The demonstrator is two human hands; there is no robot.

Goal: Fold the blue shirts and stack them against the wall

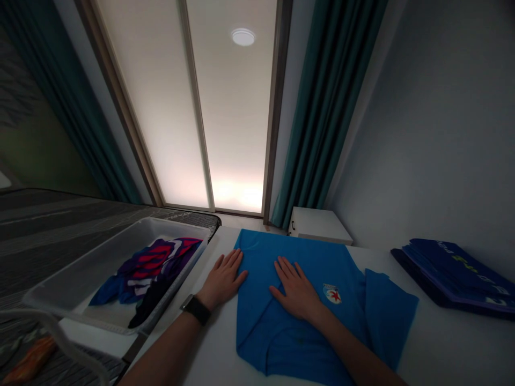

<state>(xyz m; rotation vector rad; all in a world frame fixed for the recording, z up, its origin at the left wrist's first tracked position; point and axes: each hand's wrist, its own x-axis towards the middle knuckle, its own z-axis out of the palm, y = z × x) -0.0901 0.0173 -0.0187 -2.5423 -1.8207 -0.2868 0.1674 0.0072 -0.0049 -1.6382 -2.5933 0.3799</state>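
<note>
A blue T-shirt (322,257) lies spread on the white table (213,343), one side folded inward and a sleeve sticking out at the right. A small white badge with a red star (332,294) shows on its front. At the shirt's left edge, my left hand (223,276) rests flat with fingers stretched, partly on the cloth and partly on the table; a dark watch is on that wrist. My right hand (295,289) lies palm down on the middle of the shirt, fingers spread, left of the badge. Neither hand grips the cloth.
To the left stands a translucent plastic bin (76,284) with crumpled clothes (156,262) inside. A stack of folded dark blue clothes (454,273) lies at the table's right. Beyond the table are a white cabinet (317,222), teal curtains (325,107) and frosted sliding doors (237,107).
</note>
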